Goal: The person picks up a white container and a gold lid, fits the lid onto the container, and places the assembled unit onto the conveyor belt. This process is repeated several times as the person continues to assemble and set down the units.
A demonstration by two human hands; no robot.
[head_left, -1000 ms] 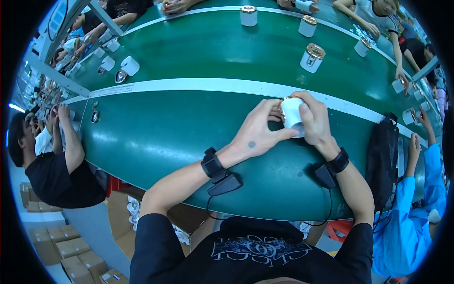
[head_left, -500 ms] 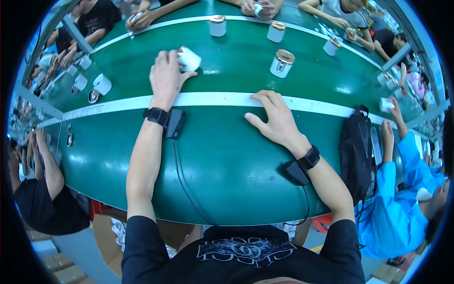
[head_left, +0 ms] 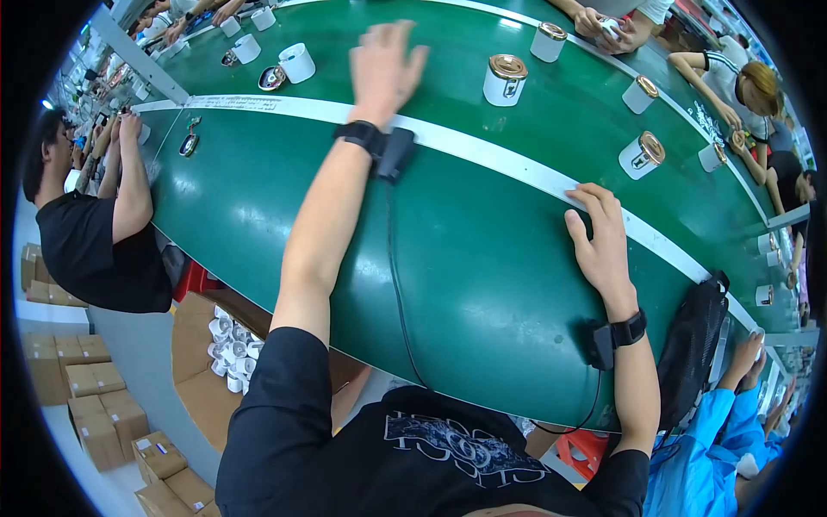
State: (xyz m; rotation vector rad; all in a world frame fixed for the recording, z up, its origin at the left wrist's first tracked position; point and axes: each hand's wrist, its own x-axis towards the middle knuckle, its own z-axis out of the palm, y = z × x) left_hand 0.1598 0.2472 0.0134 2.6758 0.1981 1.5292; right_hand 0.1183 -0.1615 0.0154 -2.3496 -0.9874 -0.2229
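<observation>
My left hand (head_left: pixel 385 71) is over the green belt, slightly blurred, fingers spread and holding nothing. To its right a white canister with a copper-coloured lid (head_left: pixel 506 80) stands upright, apart from my fingers. On its other side are a white cup (head_left: pixel 297 63) lying tilted and a small oval lid piece (head_left: pixel 271 78) next to it. My right hand (head_left: pixel 600 241) rests on the white strip (head_left: pixel 500 157) at the belt's near edge, fingers stretched out and nothing in them. Both wrists wear black straps with cabled boxes.
More lidded canisters (head_left: pixel 642 155) stand farther right on the belt. A black bag (head_left: pixel 696 345) lies at the table's right end. At left, a small metallic part (head_left: pixel 189 144) lies near a person in black (head_left: pixel 99 233). Below is a carton (head_left: pixel 194 379) of white cups.
My left hand has let go of the canister, which now stands upright on the belt, and has moved left toward the white cup. The view has turned left. My right hand stays at the strip.
</observation>
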